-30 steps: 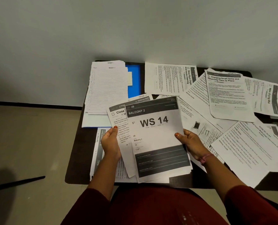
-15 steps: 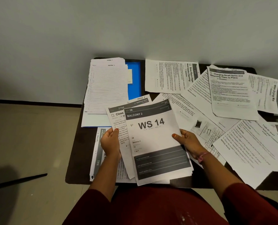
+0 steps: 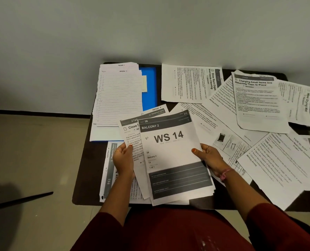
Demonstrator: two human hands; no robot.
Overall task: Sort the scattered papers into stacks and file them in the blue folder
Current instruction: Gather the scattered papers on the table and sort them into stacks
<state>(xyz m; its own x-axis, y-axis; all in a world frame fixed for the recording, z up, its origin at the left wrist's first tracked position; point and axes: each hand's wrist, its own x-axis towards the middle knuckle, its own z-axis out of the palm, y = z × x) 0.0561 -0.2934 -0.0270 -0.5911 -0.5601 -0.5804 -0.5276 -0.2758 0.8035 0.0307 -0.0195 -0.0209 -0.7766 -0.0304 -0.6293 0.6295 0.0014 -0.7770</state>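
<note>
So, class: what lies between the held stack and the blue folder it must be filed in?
A pile of lined sheets lies on the blue folder, covering most of it. Both hands, left and right, grip the WS 14 stack.

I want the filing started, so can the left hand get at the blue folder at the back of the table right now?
Probably not yet: the left hand grips the held sheaf of printed pages, and a stack of lined white sheets covers most of the blue folder.

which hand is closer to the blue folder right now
Left. The left hand grips the held sheets' left edge, just below the blue folder; the right hand grips their right edge, farther off.
</note>
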